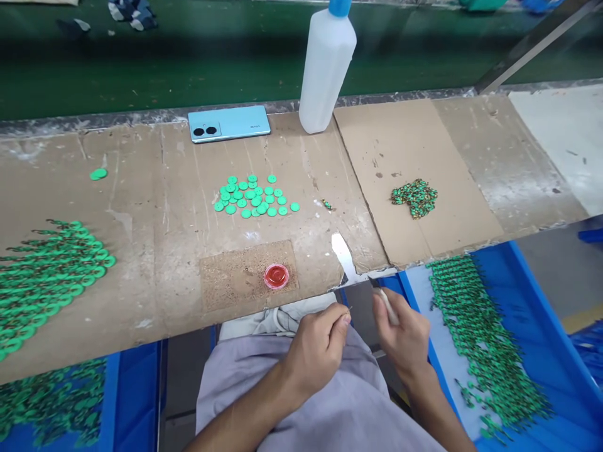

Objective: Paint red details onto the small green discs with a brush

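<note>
Down at the lap: left hand (316,348) pinched shut on something thin, too small to name; right hand (402,336) curled around a slim white stick (389,307); loose round green plastic discs (254,196) heaped mid-bench, unthreaded; strung green bunches (485,342) filling the blue tray (541,314) beside.

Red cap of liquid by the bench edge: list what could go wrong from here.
The red cap sits open near the bench edge, just above both hands; a lifted left hand or right hand could tip it onto the lap. The loose green discs might scatter if swept.
</note>
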Action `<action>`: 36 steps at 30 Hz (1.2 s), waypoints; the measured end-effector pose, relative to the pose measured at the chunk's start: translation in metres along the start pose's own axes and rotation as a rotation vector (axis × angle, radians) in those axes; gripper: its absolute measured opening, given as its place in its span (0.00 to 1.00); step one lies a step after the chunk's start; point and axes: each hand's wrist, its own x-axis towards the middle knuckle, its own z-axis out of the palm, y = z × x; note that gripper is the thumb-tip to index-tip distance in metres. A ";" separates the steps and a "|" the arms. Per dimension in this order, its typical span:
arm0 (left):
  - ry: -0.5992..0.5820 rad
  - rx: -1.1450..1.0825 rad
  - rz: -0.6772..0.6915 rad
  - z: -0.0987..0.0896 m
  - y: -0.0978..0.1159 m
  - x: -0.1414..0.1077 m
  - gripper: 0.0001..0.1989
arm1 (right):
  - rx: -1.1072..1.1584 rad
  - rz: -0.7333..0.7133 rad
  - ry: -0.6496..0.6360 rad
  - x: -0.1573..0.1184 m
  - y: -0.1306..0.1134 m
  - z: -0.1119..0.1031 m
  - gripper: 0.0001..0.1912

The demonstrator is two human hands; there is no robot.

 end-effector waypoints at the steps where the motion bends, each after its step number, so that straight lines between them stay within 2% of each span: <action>1: 0.001 -0.006 -0.011 0.001 0.000 -0.001 0.14 | 0.037 -0.033 -0.021 0.000 0.000 -0.002 0.10; 3: 0.015 -0.013 -0.029 0.004 -0.002 -0.003 0.12 | 0.105 -0.090 -0.076 0.000 0.000 -0.004 0.11; 7: 0.054 -0.013 -0.046 0.005 -0.004 -0.002 0.09 | 0.129 -0.115 -0.135 -0.005 -0.005 0.000 0.10; 12: 0.065 -0.011 -0.052 0.002 -0.006 0.000 0.12 | 0.129 -0.138 -0.190 -0.007 -0.009 0.007 0.12; 16: 0.084 0.037 0.015 0.001 -0.006 -0.004 0.14 | 0.085 -0.117 -0.164 -0.006 -0.007 0.010 0.13; 20: 0.055 0.088 0.156 0.006 0.002 -0.009 0.15 | 0.017 -0.036 -0.033 -0.003 0.000 0.008 0.09; 23: 0.054 0.028 0.095 0.006 0.010 -0.007 0.15 | 0.051 -0.053 0.013 -0.002 0.001 0.003 0.09; 26: 0.074 -0.039 0.027 0.001 0.013 -0.002 0.16 | 0.107 -0.071 -0.027 -0.003 -0.001 0.001 0.11; 30: 0.044 -0.116 0.002 -0.006 0.010 0.001 0.18 | 0.148 -0.050 -0.063 -0.005 -0.005 0.003 0.11; 36: 0.053 -0.208 -0.031 -0.006 0.009 0.004 0.15 | 0.166 -0.106 -0.110 -0.004 -0.007 0.004 0.09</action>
